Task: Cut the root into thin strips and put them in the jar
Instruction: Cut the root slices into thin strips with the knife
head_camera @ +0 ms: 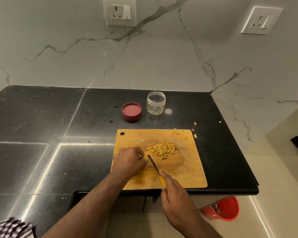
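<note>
1. Black stone counter (58,127) under a marbled wall; wooden cutting board (187,172) at lower centre of the frame.
2. My left hand (129,160): fingers curled down, pinching the last small piece of root (145,158) against the board. Only a pale sliver of it shows past my fingertips.
3. My right hand (175,194): closed round the yellow handle of the knife (153,164). Blade runs up and left from this hand, tip just beside the root's right edge.
4. Governing relation: root lies immediately left of the blade, so the next cut, I judge, falls close to my left fingertips.
5. Cut strips (162,150): loose heap, up and right of the blade.
6. Jar (156,104): open, upright, beyond the board's far edge, nearly empty; its red lid (131,111) just left of it.
</note>
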{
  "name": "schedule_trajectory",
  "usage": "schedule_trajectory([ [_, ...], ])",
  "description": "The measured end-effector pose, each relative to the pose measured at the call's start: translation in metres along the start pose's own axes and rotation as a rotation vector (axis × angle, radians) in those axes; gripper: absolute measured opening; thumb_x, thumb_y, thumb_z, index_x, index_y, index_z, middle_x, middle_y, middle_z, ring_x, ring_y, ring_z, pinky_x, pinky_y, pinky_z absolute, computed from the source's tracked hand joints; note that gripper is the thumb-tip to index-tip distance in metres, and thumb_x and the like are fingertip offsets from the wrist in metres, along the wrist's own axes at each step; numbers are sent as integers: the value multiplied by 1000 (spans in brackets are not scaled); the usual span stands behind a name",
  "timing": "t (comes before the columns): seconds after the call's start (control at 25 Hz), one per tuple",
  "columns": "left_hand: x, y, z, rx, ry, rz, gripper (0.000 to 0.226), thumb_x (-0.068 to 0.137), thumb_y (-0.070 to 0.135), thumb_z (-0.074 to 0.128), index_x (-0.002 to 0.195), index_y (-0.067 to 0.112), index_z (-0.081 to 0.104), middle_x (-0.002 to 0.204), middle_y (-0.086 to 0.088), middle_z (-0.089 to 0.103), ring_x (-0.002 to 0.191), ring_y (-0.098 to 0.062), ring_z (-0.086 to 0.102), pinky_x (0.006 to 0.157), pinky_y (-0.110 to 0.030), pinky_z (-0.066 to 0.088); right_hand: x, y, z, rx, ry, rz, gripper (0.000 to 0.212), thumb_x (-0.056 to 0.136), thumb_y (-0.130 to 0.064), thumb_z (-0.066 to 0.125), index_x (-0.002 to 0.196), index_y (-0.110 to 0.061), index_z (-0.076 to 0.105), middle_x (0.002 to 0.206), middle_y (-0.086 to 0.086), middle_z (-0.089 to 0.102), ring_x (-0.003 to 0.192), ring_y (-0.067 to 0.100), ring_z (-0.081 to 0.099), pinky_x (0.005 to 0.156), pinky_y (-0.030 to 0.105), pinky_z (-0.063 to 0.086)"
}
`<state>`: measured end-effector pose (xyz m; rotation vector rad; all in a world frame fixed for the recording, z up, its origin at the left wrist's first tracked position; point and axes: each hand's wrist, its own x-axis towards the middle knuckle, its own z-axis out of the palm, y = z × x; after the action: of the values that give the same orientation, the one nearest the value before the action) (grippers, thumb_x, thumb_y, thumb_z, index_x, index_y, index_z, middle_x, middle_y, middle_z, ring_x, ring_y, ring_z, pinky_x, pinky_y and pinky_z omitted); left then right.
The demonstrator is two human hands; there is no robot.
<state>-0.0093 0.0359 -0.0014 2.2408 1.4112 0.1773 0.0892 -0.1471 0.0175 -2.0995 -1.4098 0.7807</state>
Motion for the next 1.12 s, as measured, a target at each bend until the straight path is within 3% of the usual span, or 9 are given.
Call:
schedule_trajectory([
  [0.16, -1, 3, 0, -13, 5, 3, 21, 92, 36, 64, 111, 34, 72, 104, 13, 71, 107, -14, 57, 94, -43, 47, 2, -5, 1, -34, -5, -3, 53, 105, -28, 32, 155, -35, 15, 147, -12, 37, 125, 4, 43, 103, 23, 39],
  [0.36, -2, 2, 4, -22, 24, -27, 12, 89, 39, 65, 97, 35, 73, 98, 16, 70, 104, -14, 56, 92, -44, 46, 4, -12, 3, -78, -12, -13, 54, 104, -28, 31, 155, -34, 13, 137, -9, 42, 111, 7, 48, 94, 27, 44],
  [0.64, -2, 3, 5, -31, 29, -45, 13, 91, 38, 63, 99, 34, 72, 99, 14, 69, 105, -15, 54, 90, -42, 42, 7, -16, 10, -119, -44, -1, 55, 104, -25, 29, 155, -32, 11, 129, -5, 45, 102, 12, 50, 86, 30, 46],
  [0.92, 0, 1, 6, -41, 12, -67, 9, 91, 38, 65, 95, 35, 72, 98, 17, 69, 105, -14, 55, 92, -43, 46, -14, -13, 2, -90, -47, 30, 54, 104, -24, 30, 155, -33, 12, 134, -9, 42, 100, 7, 51, 83, 20, 42],
  [1.12, 2, -2, 5, -44, -31, -73, 16, 91, 40, 62, 102, 36, 75, 103, 21, 70, 108, -15, 56, 93, -43, 48, -7, -20, -2, -93, -10, 29, 54, 105, -27, 31, 154, -34, 11, 136, -9, 44, 103, 7, 51, 82, 20, 41],
])
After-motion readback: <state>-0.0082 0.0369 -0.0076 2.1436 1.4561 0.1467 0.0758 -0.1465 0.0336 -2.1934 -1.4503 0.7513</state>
